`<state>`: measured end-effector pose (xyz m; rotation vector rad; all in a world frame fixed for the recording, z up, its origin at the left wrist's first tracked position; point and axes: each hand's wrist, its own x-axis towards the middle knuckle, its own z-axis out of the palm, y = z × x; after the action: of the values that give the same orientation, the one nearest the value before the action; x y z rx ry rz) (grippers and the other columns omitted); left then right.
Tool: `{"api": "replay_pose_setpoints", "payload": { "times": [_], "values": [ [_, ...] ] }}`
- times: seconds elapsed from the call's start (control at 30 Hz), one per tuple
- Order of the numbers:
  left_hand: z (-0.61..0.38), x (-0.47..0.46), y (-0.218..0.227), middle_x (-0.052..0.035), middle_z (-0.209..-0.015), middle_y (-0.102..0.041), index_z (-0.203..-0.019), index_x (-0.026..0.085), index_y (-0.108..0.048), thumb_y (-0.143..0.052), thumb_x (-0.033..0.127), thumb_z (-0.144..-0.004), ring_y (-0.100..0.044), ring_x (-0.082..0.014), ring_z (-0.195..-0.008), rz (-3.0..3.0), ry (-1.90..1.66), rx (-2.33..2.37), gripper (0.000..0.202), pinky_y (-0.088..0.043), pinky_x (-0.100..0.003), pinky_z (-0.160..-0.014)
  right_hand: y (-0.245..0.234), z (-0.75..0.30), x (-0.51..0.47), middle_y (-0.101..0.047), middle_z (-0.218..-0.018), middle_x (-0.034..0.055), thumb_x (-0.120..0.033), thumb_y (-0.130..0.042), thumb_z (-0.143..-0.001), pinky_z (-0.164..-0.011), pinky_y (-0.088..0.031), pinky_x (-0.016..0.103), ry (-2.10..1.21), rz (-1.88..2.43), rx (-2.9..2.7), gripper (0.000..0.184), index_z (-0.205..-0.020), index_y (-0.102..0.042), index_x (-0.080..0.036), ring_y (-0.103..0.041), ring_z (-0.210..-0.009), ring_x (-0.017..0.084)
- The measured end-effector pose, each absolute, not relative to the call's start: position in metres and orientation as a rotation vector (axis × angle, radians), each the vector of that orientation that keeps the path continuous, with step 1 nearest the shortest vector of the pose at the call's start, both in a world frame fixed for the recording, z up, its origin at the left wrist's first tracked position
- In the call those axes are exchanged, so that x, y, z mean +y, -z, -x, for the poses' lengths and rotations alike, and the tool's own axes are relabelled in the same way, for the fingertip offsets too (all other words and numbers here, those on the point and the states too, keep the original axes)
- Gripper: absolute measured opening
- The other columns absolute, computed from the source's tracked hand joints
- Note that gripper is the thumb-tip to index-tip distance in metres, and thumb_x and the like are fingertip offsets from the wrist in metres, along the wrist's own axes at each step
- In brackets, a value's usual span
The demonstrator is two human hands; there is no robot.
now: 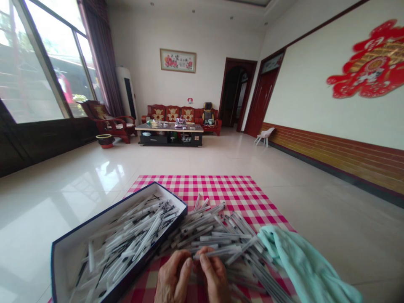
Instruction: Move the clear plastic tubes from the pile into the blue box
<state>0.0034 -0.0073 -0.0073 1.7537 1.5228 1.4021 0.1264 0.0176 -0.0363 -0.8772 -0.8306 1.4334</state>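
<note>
Both my hands are low in the head view, close together over a red-and-white checked cloth [221, 189]. My left hand [172, 280] and my right hand [214, 275] pinch the same clear pen [217, 251], which lies across my fingertips. Just beyond them is a loose heap of clear pens [208, 229] on the cloth. At the left stands a dark-edged white box [67, 248] filled with several more pens [132, 240].
A pale green cloth [303, 265] lies bunched at the right of the pen heap. Shiny tiled floor surrounds the checked cloth. Far back are a low dark coffee table [170, 134], a red sofa [179, 112], a wooden armchair [107, 120] and a small white chair [263, 135].
</note>
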Motion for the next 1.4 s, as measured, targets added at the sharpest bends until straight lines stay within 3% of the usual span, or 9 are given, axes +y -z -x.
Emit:
{"api": "replay_pose_setpoints", "payload": {
  "times": [0.1,0.4,0.6,1.07,1.27,1.4],
  "values": [
    [-0.003,-0.007,0.008,-0.0005,-0.069,-0.064,-0.085,0.020,-0.062,-0.049,0.035,-0.088,-0.059,-0.0124,-0.058,-1.798,-1.406,1.474,0.020,-0.045,-0.019,-0.057,0.037,-0.126,0.017,-0.067,-0.075,0.0040,-0.047,-0.072,-0.068,-0.066,-0.051,0.033,-1.428,0.884,-0.843,0.034,-0.083,-0.067,-0.018,-0.061,-0.069,0.021],
    [-0.007,-0.005,0.022,0.0018,-0.057,-0.056,-0.065,0.020,-0.055,-0.041,0.037,-0.092,-0.054,-0.0107,-0.052,-1.698,-1.386,1.587,0.035,-0.039,-0.020,-0.054,0.038,-0.119,0.014,-0.065,-0.076,0.0021,-0.044,-0.070,-0.071,-0.066,-0.049,0.030,-1.401,0.860,-0.814,0.028,-0.081,-0.066,-0.019,-0.061,-0.067,0.019],
    [-0.006,-0.007,0.016,-0.0002,-0.072,-0.063,-0.089,0.020,-0.060,-0.048,0.037,-0.089,-0.059,-0.0127,-0.062,-1.708,-1.409,1.452,0.021,-0.044,-0.019,-0.060,0.038,-0.121,0.015,-0.065,-0.076,0.0025,-0.046,-0.070,-0.071,-0.066,-0.048,0.029,-1.406,0.877,-0.808,0.030,-0.083,-0.066,-0.019,-0.060,-0.069,0.019],
    [-0.010,-0.002,0.024,0.0040,-0.046,-0.050,-0.057,0.020,-0.053,-0.037,0.043,-0.092,-0.047,-0.0093,-0.042,-1.626,-1.415,1.614,0.045,-0.033,-0.018,-0.043,0.030,-0.119,0.012,-0.062,-0.069,0.0009,-0.045,-0.070,-0.072,-0.061,-0.046,0.026,-1.388,0.815,-0.896,0.026,-0.077,-0.066,-0.019,-0.056,-0.063,0.016],
    [-0.009,-0.005,0.018,0.0010,-0.064,-0.063,-0.083,0.020,-0.061,-0.047,0.045,-0.087,-0.057,-0.0124,-0.055,-1.597,-1.468,1.480,0.029,-0.042,-0.019,-0.053,0.029,-0.120,0.013,-0.066,-0.074,0.0025,-0.046,-0.073,-0.068,-0.063,-0.048,0.027,-1.386,0.867,-0.823,0.031,-0.081,-0.068,-0.019,-0.059,-0.067,0.018],
    [-0.009,-0.005,0.018,0.0026,-0.060,-0.060,-0.080,0.020,-0.061,-0.047,0.042,-0.088,-0.053,-0.0106,-0.051,-1.623,-1.456,1.423,0.027,-0.039,-0.018,-0.050,0.029,-0.120,0.013,-0.066,-0.071,0.0016,-0.047,-0.073,-0.068,-0.062,-0.048,0.026,-1.388,0.860,-0.816,0.031,-0.080,-0.068,-0.019,-0.059,-0.064,0.017]
  ]
}}
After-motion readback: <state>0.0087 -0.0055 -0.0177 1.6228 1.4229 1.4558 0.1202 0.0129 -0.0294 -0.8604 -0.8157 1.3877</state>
